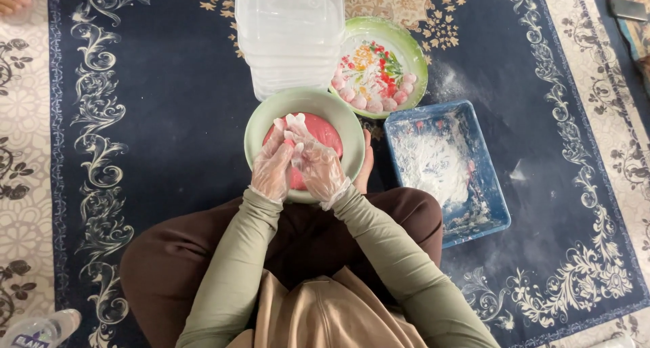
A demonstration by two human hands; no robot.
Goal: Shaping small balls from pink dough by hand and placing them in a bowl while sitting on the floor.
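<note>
A pale green bowl [259,121] holds a red paste [323,131] and sits on the carpet in front of my crossed legs. Both hands wear thin clear plastic gloves and meet over the bowl. My left hand [272,168] and my right hand [321,170] pinch a small piece of the red paste [292,146] between their fingertips. Behind the bowl, a flowered green-rimmed plate [407,47] carries several small pink-white balls [374,99] along its near edge.
A stack of clear plastic containers [290,33] stands behind the bowl. A blue tray [493,198] dusted with white flour lies to the right, with flour spilled on the dark blue patterned carpet [169,104]. A plastic bottle [40,329] lies at the lower left.
</note>
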